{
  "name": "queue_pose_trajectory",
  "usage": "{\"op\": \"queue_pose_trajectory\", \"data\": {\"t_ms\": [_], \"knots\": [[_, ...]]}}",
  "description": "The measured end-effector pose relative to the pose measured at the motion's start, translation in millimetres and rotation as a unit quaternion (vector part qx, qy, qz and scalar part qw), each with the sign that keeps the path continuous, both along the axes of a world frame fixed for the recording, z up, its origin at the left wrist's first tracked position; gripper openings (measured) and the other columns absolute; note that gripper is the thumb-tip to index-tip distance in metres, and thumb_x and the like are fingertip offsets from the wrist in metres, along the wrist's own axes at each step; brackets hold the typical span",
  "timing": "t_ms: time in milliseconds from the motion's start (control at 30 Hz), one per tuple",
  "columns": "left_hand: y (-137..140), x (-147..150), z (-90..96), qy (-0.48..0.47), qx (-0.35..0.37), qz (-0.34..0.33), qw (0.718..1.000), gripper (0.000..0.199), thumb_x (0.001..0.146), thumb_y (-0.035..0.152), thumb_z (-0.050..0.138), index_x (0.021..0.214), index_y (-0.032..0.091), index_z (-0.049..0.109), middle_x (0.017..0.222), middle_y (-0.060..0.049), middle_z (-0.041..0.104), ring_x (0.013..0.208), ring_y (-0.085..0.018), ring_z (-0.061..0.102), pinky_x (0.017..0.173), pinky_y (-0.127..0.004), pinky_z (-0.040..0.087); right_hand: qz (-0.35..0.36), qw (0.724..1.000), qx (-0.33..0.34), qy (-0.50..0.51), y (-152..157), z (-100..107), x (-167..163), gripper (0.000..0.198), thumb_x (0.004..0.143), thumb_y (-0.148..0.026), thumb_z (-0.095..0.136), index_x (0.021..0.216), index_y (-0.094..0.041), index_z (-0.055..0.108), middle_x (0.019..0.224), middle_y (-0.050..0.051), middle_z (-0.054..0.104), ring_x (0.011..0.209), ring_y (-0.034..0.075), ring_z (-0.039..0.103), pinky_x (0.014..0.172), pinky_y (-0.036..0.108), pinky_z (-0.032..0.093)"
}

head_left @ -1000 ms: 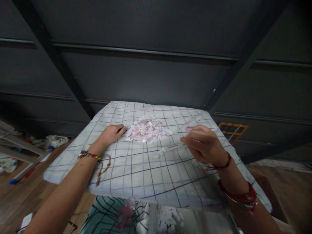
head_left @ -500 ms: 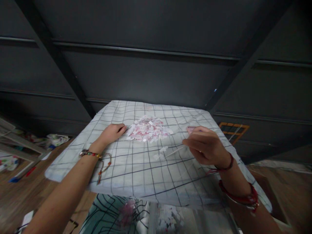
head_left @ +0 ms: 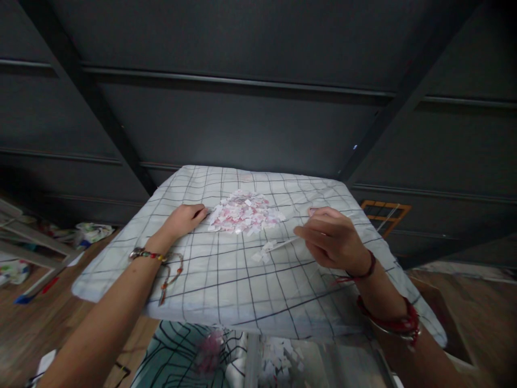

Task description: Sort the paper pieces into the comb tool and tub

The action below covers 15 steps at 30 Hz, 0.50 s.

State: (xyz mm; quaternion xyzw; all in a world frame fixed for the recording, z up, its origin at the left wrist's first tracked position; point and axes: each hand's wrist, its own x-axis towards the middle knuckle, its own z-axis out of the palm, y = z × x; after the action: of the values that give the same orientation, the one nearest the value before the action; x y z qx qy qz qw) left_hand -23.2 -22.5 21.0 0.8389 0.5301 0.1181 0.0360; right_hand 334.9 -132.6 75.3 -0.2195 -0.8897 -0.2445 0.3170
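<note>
Paper scraps (head_left: 244, 213), white with some pink, lay heaped on the checked cloth (head_left: 226, 280) that covered the bench, toward its far half and between the two hands. Nearer the person, a small cluster of scraps (head_left: 260, 256) sat apart from the heap. The right hand (head_left: 329, 240) hung over the right part of the cloth, thumb and fingers pinched on the end of a thin white stick (head_left: 285, 245). That stick slanted down to the left, its tip at the small cluster; whether it pressed on a scrap or only met its edge could not be told. The left hand (head_left: 186, 221) rested on the cloth, fingers loosely curled, just beside the heap's left edge; whether it pinched anything did not show. Below the bench's near edge, a clear box (head_left: 252, 361) held more scraps (head_left: 278, 362).

The step in hand seemed to be working single scraps with the stick, away from the main heap. The next move, as judged, called for a light, steady pinch and a low tip, so that one scrap could be parted from its neighbours without scattering them.
</note>
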Motion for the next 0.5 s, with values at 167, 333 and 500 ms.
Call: {"op": "queue_pose_trajectory", "data": {"t_ms": [167,333,500], "knots": [[-1.5,1.1,1.5,0.000,-0.003,0.008,1.000,0.043,0.092,0.043,0.031,0.072,0.020,0.060,0.070,-0.006,0.068,0.062,-0.017,0.057,0.062,-0.027,0.039,0.007,1.000,-0.014,0.022,-0.3,-0.5,2.3,0.025,0.083,-0.006,0.045,0.098,-0.023,0.054,0.064,-0.006,0.059,0.059,0.012,0.052,0.065,0.029,0.045],[-1.2,1.1,0.7,0.000,-0.001,0.010,1.000,0.042,0.091,0.044,0.031,0.070,0.021,0.059,0.067,-0.006,0.067,0.060,-0.017,0.056,0.061,-0.027,0.038,0.013,0.999,-0.038,0.015,-1.1,0.1,4.5,0.025,0.082,-0.007,0.045,0.096,-0.024,0.056,0.062,-0.006,0.057,0.057,0.011,0.049,0.067,0.030,0.044],[0.8,-0.3,-0.7,0.001,-0.005,0.009,1.000,0.043,0.090,0.046,0.030,0.070,0.021,0.058,0.067,-0.006,0.067,0.062,-0.017,0.057,0.061,-0.027,0.038,-0.015,1.000,-0.008,0.000,0.0,0.8,2.7,0.024,0.082,-0.007,0.044,0.095,-0.024,0.056,0.060,-0.007,0.057,0.056,0.012,0.048,0.064,0.029,0.043]]}}
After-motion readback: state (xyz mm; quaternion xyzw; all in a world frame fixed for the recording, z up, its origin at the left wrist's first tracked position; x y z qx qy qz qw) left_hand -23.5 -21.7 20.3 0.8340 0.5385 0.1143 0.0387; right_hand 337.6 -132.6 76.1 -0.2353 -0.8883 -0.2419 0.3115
